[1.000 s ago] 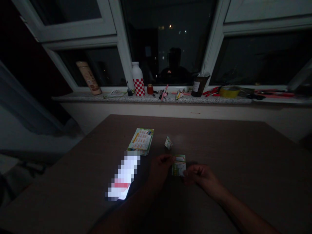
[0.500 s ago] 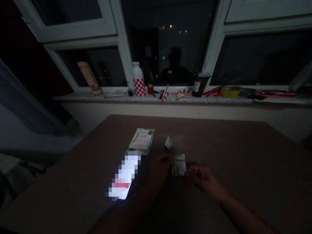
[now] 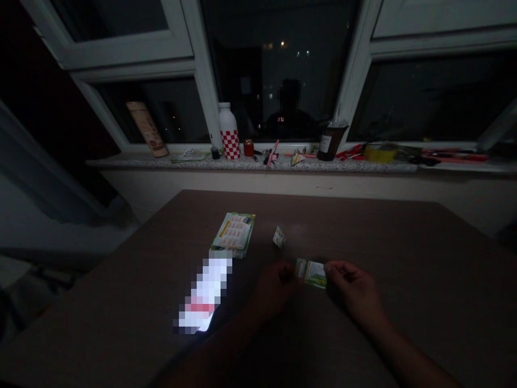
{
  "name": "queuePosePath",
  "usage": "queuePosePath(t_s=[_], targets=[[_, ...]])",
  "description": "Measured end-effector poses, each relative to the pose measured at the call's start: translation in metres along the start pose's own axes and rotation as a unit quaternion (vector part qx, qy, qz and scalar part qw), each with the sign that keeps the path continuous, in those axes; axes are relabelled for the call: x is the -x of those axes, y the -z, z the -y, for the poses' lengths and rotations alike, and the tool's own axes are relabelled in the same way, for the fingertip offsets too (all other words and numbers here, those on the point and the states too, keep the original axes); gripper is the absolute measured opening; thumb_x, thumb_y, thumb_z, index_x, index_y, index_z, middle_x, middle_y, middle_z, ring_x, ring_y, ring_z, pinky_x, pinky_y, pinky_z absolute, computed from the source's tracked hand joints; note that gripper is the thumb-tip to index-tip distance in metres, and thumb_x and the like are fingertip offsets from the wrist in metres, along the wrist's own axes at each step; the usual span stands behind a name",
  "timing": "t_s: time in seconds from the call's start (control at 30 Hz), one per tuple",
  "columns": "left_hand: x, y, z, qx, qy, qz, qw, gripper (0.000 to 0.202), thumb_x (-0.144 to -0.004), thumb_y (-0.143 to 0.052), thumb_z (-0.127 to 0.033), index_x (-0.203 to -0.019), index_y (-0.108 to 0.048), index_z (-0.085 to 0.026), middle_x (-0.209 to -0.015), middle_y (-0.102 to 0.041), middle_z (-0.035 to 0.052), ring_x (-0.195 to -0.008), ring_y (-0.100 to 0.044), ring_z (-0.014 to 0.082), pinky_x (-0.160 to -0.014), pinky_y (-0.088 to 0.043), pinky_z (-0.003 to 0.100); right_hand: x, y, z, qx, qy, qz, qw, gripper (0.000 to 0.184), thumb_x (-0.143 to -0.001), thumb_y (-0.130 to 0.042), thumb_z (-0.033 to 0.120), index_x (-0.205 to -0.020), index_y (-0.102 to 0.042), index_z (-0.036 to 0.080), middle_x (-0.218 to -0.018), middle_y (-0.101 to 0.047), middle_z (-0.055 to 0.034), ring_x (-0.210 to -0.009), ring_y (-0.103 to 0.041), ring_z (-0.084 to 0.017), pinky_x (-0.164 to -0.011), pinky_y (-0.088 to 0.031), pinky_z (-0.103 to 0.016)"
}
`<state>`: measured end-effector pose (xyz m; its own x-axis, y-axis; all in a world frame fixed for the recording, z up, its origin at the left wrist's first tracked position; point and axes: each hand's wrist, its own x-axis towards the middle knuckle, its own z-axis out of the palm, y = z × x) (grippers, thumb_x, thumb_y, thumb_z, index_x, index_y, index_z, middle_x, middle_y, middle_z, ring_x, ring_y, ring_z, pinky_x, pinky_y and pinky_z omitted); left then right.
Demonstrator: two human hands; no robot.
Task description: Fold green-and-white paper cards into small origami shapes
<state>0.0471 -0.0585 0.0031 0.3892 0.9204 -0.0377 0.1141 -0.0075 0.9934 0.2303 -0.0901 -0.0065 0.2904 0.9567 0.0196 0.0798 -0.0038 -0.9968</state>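
A small folded piece of printed paper (image 3: 315, 274), green, white and yellow, is held between my two hands just over the table. My left hand (image 3: 278, 285) pinches its left end, and shadow hides part of those fingers. At the right end, my right hand (image 3: 351, 283) grips the upper corner between thumb and forefinger. Beyond the hands stands a small pointed folded-paper piece (image 3: 278, 237). Off to the left lies a stack of printed sheets (image 3: 235, 233), the top one showing a calendar-like grid.
A lit phone (image 3: 205, 291), its screen blurred out, lies left of my left arm on the brown table (image 3: 383, 231). Along the windowsill (image 3: 266, 166) stand a checkered bottle (image 3: 230, 134), a tan flask (image 3: 147, 129), a small red jar (image 3: 249, 148) and a dark cup (image 3: 331, 143).
The folded paper has turned about a quarter turn and shifted right. My right hand has moved up and right to its upper corner; my left hand has followed to the right.
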Motion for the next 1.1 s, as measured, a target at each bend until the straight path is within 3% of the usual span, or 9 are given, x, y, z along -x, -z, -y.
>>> queuePosePath(t_s=[0.07, 0.17, 0.27, 0.4, 0.63, 0.83, 1.1], targets=[[0.003, 0.000, 0.001, -0.036, -0.011, 0.031, 0.999, 0.020, -0.072, -0.065, -0.025, -0.089, -0.064, -0.014, -0.081, -0.067, 0.0034, -0.072, -0.060, 0.0171, -0.062, -0.043, 0.024, 0.003, 0.000, 0.001, 0.040, 0.041, 0.029, 0.998, 0.028, -0.074, -0.064, 0.046, -0.073, -0.065, 0.018, -0.065, -0.064, -0.0034, -0.060, -0.058, -0.018, -0.053, -0.045, -0.026], [0.007, 0.000, -0.003, -0.132, -0.039, -0.005, 0.990, 0.024, -0.072, -0.065, -0.028, -0.093, -0.063, -0.016, -0.080, -0.065, 0.0025, -0.072, -0.058, 0.0179, -0.062, -0.042, 0.025, 0.008, 0.000, 0.005, 0.133, 0.122, 0.080, 0.980, 0.022, -0.080, -0.059, 0.040, -0.075, -0.064, 0.019, -0.068, -0.065, -0.0038, -0.064, -0.060, -0.018, -0.057, -0.047, -0.026], [0.010, 0.000, -0.009, -0.211, -0.112, -0.033, 0.971, 0.015, -0.076, -0.061, -0.028, -0.088, -0.064, -0.019, -0.083, -0.065, 0.0030, -0.078, -0.058, 0.0182, -0.070, -0.042, 0.026, 0.013, -0.001, 0.012, 0.201, 0.207, 0.129, 0.949, 0.015, -0.085, -0.054, 0.031, -0.079, -0.063, 0.020, -0.073, -0.065, -0.0038, -0.067, -0.062, -0.018, -0.058, -0.047, -0.024], [0.011, 0.002, -0.011, -0.292, -0.216, -0.016, 0.932, 0.013, -0.080, -0.054, -0.026, -0.082, -0.065, -0.019, -0.081, -0.065, 0.0053, -0.079, -0.058, 0.0185, -0.075, -0.042, 0.029, 0.017, -0.003, 0.019, 0.244, 0.300, 0.177, 0.905, 0.013, -0.087, -0.049, 0.021, -0.088, -0.062, 0.021, -0.081, -0.066, -0.0055, -0.074, -0.063, -0.018, -0.065, -0.049, -0.026], [0.007, 0.006, -0.010, -0.346, -0.264, -0.018, 0.900, 0.009, -0.074, -0.059, -0.024, -0.078, -0.066, -0.020, -0.077, -0.065, 0.0043, -0.074, -0.057, 0.0180, -0.074, -0.041, 0.028, 0.019, -0.005, 0.022, 0.296, 0.399, 0.163, 0.853, 0.017, -0.086, -0.048, 0.015, -0.095, -0.061, 0.021, -0.084, -0.068, -0.0076, -0.076, -0.064, -0.020, -0.068, -0.052, -0.031], [0.004, 0.013, -0.015, -0.357, -0.261, -0.034, 0.896, 0.009, -0.074, -0.060, -0.024, -0.078, -0.067, -0.021, -0.077, -0.067, 0.0038, -0.075, -0.059, 0.0188, -0.074, -0.041, 0.030, 0.017, -0.001, 0.021, 0.284, 0.418, 0.135, 0.852, 0.017, -0.084, -0.053, 0.014, -0.096, -0.062, 0.021, -0.086, -0.069, -0.0067, -0.077, -0.065, -0.019, -0.070, -0.053, -0.031], [0.001, 0.021, -0.014, -0.337, -0.241, -0.072, 0.907, 0.007, -0.073, -0.059, -0.022, -0.074, -0.066, -0.021, -0.076, -0.067, 0.0041, -0.075, -0.059, 0.0187, -0.075, -0.041, 0.029, 0.015, 0.010, 0.023, 0.279, 0.386, 0.103, 0.874, 0.014, -0.084, -0.053, 0.016, -0.092, -0.062, 0.022, -0.084, -0.068, -0.0057, -0.077, -0.065, -0.019, -0.069, -0.052, -0.030]])
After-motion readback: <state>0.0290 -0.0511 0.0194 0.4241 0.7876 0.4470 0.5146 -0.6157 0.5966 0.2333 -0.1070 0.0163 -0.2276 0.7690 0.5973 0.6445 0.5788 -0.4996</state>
